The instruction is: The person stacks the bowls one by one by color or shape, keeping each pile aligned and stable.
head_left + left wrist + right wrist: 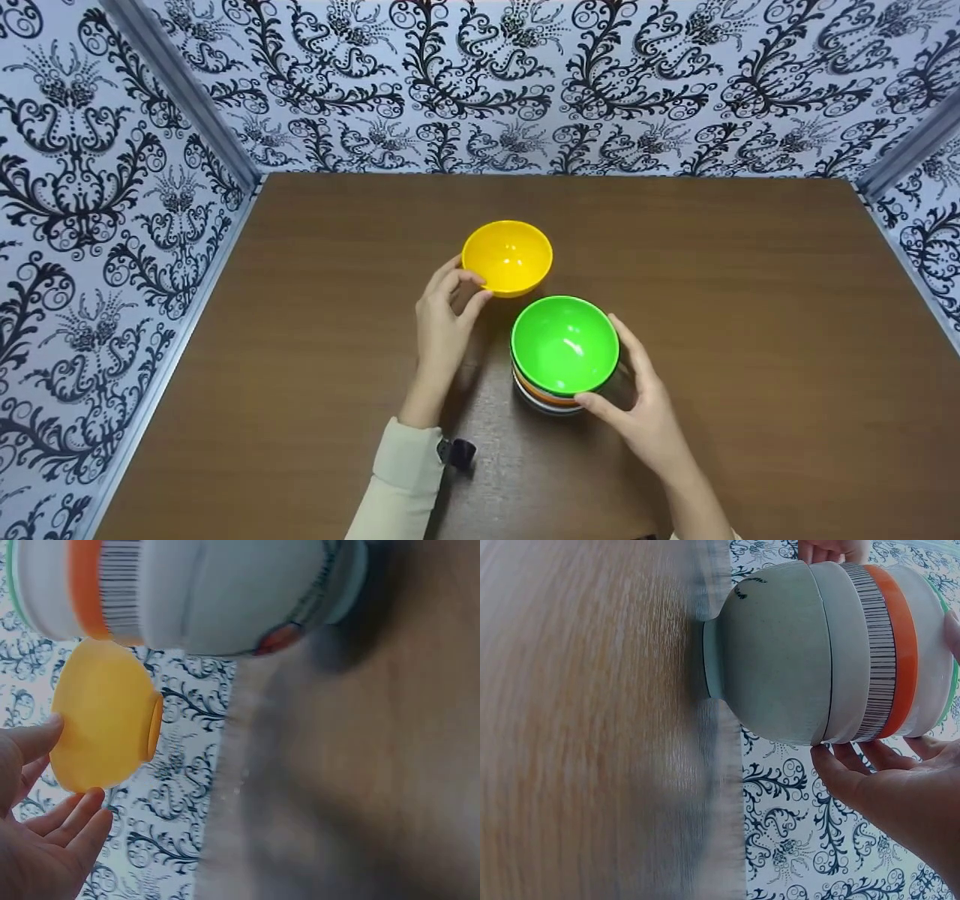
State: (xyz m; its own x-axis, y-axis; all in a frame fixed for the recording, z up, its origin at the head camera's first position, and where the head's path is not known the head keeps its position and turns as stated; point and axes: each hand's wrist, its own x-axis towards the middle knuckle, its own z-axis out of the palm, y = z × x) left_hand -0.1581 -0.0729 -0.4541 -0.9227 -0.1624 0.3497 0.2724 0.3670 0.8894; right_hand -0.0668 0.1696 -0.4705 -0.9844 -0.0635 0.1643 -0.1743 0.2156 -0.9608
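Note:
My left hand (441, 322) pinches the near-left rim of a small yellow bowl (510, 255). In the left wrist view this yellow bowl (109, 716) is held off the table, its foot facing the tabletop. Just nearer stands a stack of nested bowls, a bright green bowl (566, 345) on top. My right hand (643, 409) grips the stack's right side, thumb at the near rim and fingers along the far right. From the side, a pale bowl (780, 652) is lowest, with a striped band, an orange bowl (901, 652) and a white one above. The green bowl's inside looks bare.
The brown wooden table (337, 247) extends on all sides of the bowls. Panels with black scroll patterns (480, 90) border it at the back, left and right. A small dark device (457, 453) sits at the left wrist.

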